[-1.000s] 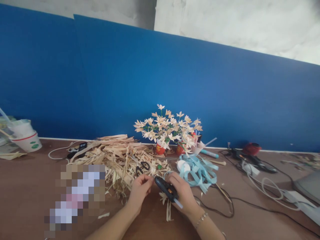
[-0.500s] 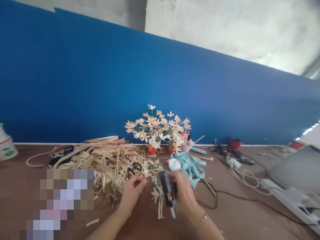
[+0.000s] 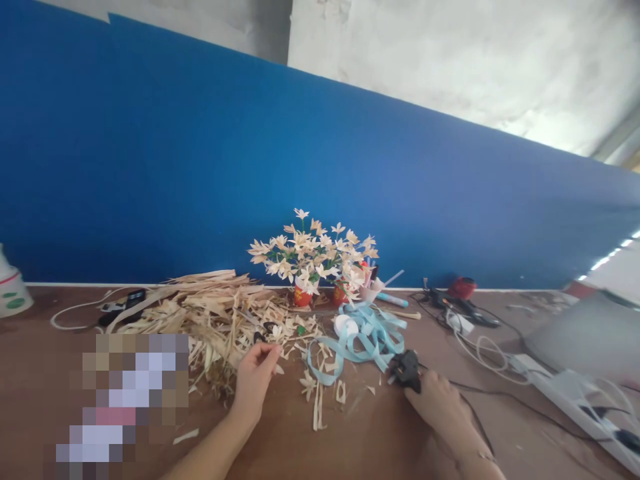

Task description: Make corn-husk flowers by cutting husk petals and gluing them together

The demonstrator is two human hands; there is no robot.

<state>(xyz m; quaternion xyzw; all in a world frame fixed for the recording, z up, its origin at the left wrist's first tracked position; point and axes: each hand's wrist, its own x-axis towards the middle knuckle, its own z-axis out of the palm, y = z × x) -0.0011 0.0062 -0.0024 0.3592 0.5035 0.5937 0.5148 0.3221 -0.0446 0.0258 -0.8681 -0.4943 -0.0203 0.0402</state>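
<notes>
Black for the glue gun; light blue for the ribbon. Cream for the flowers; red with yellow marking for the flower cup. Straw-beige for the dried strips; brown for the tabletop; blue for the partition. White, red-lined and green-spotted, for the leftmost cup.

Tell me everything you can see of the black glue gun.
The black glue gun, dark and seemingly plastic, is at the brown table, just right of the blue ribbon. The right hand is at its near right side. Its nozzle and trigger are unclear, as is whether it touches the ribbon.
</notes>
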